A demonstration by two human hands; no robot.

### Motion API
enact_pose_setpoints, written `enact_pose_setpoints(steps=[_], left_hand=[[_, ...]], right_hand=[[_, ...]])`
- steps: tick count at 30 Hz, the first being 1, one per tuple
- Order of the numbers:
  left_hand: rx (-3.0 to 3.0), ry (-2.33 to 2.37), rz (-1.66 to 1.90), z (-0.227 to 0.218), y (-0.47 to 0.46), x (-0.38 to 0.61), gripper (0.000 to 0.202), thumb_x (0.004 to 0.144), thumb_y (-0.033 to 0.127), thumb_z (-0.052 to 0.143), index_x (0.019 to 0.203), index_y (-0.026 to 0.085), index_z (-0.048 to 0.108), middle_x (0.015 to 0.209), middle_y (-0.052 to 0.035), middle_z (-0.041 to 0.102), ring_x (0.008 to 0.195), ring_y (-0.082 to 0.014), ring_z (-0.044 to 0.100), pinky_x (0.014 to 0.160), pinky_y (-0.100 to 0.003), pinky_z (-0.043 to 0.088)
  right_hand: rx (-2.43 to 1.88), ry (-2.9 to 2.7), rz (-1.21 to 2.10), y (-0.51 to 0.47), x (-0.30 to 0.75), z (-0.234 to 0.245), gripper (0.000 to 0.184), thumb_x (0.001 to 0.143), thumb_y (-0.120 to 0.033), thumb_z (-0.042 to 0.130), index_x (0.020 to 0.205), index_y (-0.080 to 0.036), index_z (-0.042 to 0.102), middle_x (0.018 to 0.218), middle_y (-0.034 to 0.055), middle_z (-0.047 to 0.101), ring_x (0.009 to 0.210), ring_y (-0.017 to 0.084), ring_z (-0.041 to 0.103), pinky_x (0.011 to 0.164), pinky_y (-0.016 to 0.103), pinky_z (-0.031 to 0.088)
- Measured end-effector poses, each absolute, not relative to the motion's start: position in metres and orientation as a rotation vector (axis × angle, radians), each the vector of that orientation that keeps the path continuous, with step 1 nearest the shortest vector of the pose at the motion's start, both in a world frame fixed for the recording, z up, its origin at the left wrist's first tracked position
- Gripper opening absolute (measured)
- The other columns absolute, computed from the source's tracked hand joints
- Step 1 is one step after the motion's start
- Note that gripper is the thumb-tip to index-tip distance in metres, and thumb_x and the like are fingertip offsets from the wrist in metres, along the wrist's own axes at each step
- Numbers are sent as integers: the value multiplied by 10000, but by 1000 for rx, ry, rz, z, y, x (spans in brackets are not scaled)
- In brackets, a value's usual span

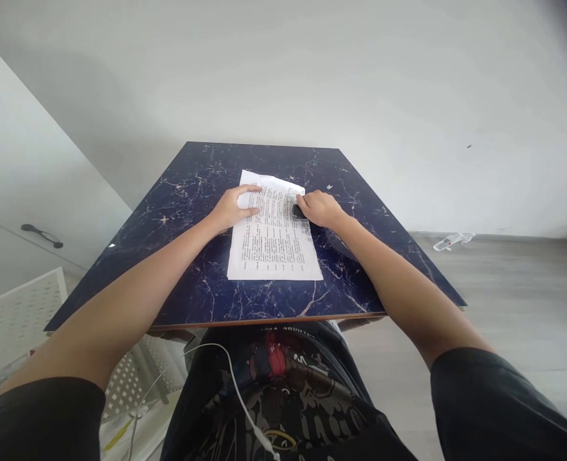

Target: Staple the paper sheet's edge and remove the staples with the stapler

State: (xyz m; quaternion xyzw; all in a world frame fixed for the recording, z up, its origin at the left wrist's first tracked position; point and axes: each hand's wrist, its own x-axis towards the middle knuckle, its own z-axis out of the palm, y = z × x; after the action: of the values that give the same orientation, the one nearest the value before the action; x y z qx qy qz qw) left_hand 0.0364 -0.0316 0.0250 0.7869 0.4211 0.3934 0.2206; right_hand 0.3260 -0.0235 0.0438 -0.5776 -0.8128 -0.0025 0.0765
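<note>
A printed sheet of paper (274, 246) lies on a dark blue marble-patterned table (192, 282), its far edge slightly lifted. My left hand (233, 205) rests flat on the sheet's left side, fingers stretched out toward the top. My right hand (319, 208) is closed over a small black object (299, 212) that sits on the sheet's right edge; most of that object is hidden under my fingers.
A white cabinet with a black handle (42, 235) stands at the left. A white perforated rack (19, 314) sits below it. A crumpled clear plastic bottle (451, 241) lies on the grey floor at the right. A tiny white scrap (329, 187) lies on the table.
</note>
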Motion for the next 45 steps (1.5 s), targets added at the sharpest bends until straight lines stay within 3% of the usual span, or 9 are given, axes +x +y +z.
enact_pose_setpoints(steps=[14,24,26,30,33,35,39,42,45], left_hand=[[2170,1196,1075,26,-34,39,525,804,194,824,1315,206,704,1407,-87,699,1320,-291,646,1196,-486,445],[2365,1348,837,26,-28,30,553,817,191,779,1359,213,670,1426,-108,651,1333,-314,620,1207,-506,437],[2460,1418,679,27,-29,30,579,832,210,765,1400,212,650,1497,-139,570,1421,-350,541,1234,-536,403],[2519,1597,485,30,-34,32,694,852,266,764,1512,215,556,1751,-180,192,1636,-458,106,1284,-688,211],[2497,1727,511,33,-37,32,716,874,321,758,1541,223,519,1792,-166,10,1632,-496,-52,1250,-781,103],[2533,1692,599,35,-36,31,623,920,329,703,1516,227,552,1793,-150,74,1639,-477,4,1253,-778,99],[2702,1221,505,30,-32,27,351,1024,307,526,1303,258,733,1620,-93,515,1542,-325,420,1287,-636,261],[2681,1113,365,22,-31,29,421,1029,428,546,1399,288,687,1603,-91,540,1503,-311,474,1268,-577,329],[2663,1142,345,16,-30,32,482,1014,462,566,1461,294,634,1610,-96,530,1495,-328,471,1253,-577,340]], right_hand=[[-1629,-2648,-289,-31,313,41,655,1106,-385,224,843,-113,759,876,209,720,839,341,698,732,442,477],[-1754,-2374,-11,-19,338,49,696,1111,-473,188,858,-137,742,997,220,754,1001,357,716,888,430,500],[-1785,-2336,11,-17,347,53,694,1107,-501,194,836,-142,723,1009,230,752,1022,369,711,906,440,492],[-1631,-2364,264,-16,374,62,713,1088,-632,184,863,-180,687,969,166,742,976,326,693,877,414,479],[-1341,-2547,467,-14,394,69,559,1021,-703,408,1050,-213,675,1031,103,737,923,271,669,805,376,473],[-1276,-2671,475,-13,402,71,457,933,-643,616,1107,-224,668,1074,93,735,892,253,659,758,365,466],[-1652,-2578,103,-12,403,73,321,882,-476,693,1024,-188,707,957,122,728,809,271,663,693,386,462],[-1858,-2310,-127,-16,391,74,316,874,-450,694,991,-158,714,913,151,718,796,302,678,659,410,486],[-1772,-2152,174,-29,361,73,403,947,-516,621,1075,-142,699,878,149,715,692,247,672,581,399,525]])
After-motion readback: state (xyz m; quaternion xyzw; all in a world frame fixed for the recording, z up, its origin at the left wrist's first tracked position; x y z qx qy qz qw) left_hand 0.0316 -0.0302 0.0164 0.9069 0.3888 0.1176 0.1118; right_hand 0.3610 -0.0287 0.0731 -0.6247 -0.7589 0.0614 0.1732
